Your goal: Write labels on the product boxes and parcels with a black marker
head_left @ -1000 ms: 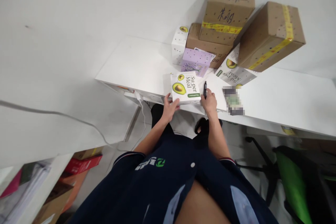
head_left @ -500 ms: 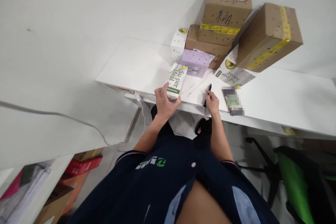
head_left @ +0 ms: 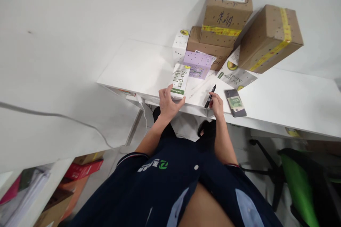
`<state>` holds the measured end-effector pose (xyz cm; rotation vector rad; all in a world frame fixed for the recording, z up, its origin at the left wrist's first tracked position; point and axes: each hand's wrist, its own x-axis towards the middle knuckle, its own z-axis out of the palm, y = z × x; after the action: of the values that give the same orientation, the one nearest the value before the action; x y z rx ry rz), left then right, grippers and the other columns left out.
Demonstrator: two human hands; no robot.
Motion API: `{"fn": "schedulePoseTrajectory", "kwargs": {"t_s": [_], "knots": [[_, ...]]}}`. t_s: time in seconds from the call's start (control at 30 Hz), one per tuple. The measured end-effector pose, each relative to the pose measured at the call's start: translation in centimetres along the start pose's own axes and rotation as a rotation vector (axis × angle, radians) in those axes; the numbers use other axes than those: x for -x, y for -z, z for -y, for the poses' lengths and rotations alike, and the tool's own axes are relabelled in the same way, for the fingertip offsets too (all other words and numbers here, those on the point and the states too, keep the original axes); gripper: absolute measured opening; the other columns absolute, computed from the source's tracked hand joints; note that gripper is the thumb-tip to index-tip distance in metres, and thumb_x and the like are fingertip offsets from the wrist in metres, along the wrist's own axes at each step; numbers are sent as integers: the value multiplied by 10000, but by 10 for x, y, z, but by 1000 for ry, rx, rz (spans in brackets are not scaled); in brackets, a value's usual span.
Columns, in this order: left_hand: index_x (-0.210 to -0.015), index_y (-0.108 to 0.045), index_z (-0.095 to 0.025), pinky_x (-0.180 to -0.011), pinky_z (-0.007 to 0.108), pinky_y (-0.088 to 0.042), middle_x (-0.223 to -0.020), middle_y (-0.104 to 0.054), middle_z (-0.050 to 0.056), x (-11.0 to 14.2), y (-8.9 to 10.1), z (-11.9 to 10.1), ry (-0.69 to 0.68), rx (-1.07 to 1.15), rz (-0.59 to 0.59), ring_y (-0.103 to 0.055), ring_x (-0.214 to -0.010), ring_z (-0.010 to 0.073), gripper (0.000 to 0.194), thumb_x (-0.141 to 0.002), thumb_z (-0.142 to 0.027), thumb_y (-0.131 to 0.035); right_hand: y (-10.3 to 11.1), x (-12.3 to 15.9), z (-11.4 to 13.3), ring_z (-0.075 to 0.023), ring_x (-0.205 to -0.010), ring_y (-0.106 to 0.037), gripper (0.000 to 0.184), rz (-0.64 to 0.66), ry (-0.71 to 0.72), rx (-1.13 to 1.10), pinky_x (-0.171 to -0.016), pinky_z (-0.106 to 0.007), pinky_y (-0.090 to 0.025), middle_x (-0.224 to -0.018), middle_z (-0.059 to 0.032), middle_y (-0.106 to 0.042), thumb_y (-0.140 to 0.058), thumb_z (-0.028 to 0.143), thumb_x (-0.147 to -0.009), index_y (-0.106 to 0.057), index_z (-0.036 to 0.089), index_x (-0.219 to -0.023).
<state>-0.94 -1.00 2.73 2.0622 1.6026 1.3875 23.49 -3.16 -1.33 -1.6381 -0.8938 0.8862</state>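
My left hand (head_left: 170, 103) grips the near end of a small white "Super Meal" box (head_left: 180, 76) lying on the desk, fingers on its left and thumb at the near right corner. A black marker (head_left: 210, 96) slants between the fingers of my right hand (head_left: 217, 105), close to the desk's front edge. Just right of that hand lies a grey phone (head_left: 235, 103) with a green banknote on its back. A thin white stick-like item (head_left: 198, 87) rests on the desk between my hands.
Behind the hands stand a purple box (head_left: 198, 62), a narrow white box (head_left: 180, 46) and stacked brown cartons (head_left: 226, 17). Another taped carton (head_left: 271, 39) leans over a larger Super Meal box (head_left: 234, 72). A green chair (head_left: 298, 181) is at lower right; a grey cable (head_left: 66, 116) hangs at left.
My right hand has shifted slightly, and the marker now shows more of its length. The left hand keeps its grip on the white box, with only a slight shift.
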Motion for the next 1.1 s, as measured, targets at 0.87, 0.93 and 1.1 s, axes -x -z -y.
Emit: {"fn": "schedulePoseTrajectory", "kwargs": {"t_s": [0.87,0.93,1.1], "knots": [[-1225,-654,-201,-833,338,-556,-1282,-530,164,17,-21,-27,-155,-116,101,-604,-1066,266,457,-883,-502,-619,-25,44,104,-98,-510,-577,297,-148,458,-297,-522,-239,-469,-658,40,-615,-425,489,-945,-534,229,-1040],[-1202,-657,-192,-814,320,-564,-1269,-548,161,18,-22,-25,-174,-129,75,-622,-1053,248,429,-906,-496,-590,-32,46,111,-111,-617,-648,292,-44,496,-280,-622,-268,-533,-775,17,-683,-543,479,-905,-563,234,-1062],[-1126,-664,-185,-823,314,-583,-1253,-575,153,17,-24,-15,-209,-104,19,-651,-962,204,405,-912,-519,-579,-54,45,116,-99,-577,-638,246,83,522,-364,-597,-233,-530,-667,70,-653,-685,409,-842,-549,241,-958]]}}
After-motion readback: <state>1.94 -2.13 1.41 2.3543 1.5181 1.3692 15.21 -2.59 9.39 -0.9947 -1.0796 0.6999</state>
